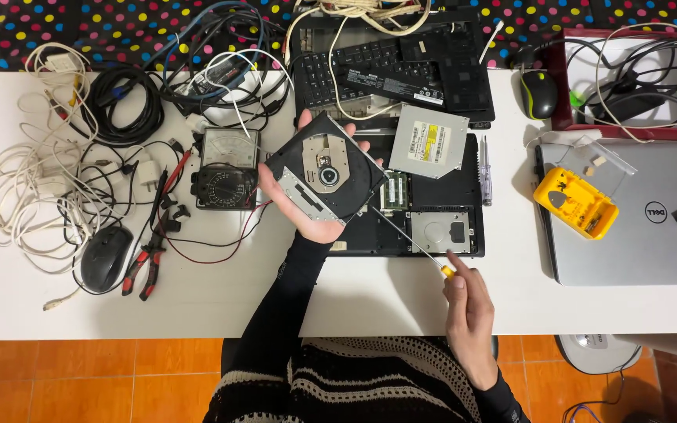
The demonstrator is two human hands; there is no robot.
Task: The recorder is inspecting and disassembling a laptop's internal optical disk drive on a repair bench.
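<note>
Above the middle of the white worktop (370, 309), the left hand (307, 196) holds up a black optical drive (327, 168), its open underside with the round spindle turned to the camera. The grip is a loose cradle: the palm lies under the drive, the thumb comes over its left edge, and fingertips show past its upper and right edges. The right hand (468, 309) is closed around the yellow-ended handle of a thin screwdriver (405, 239), whose long shaft slants up to the drive's lower right edge, where the tip touches or nearly touches it.

Just right of the held drive lies a second optical drive (429, 141), silver, with a white rectangular label bearing a yellow stripe on its top face. Below it sits an opened black laptop base (425, 207), showing a green memory board and a grey hard drive. A loose black keyboard (374, 66), with a white label strip along its lower edge, rests on another dark laptop shell at the far edge.

Counted: two optical drives, two mice, one black (106, 257) at the left and one black and green (538, 92) at the right, one analog multimeter (225, 167), one pair of red-handled pliers (144, 262), one yellow bit case (575, 202) with a clear lid, and one closed silver laptop (636, 211) with a round emblem.
</note>
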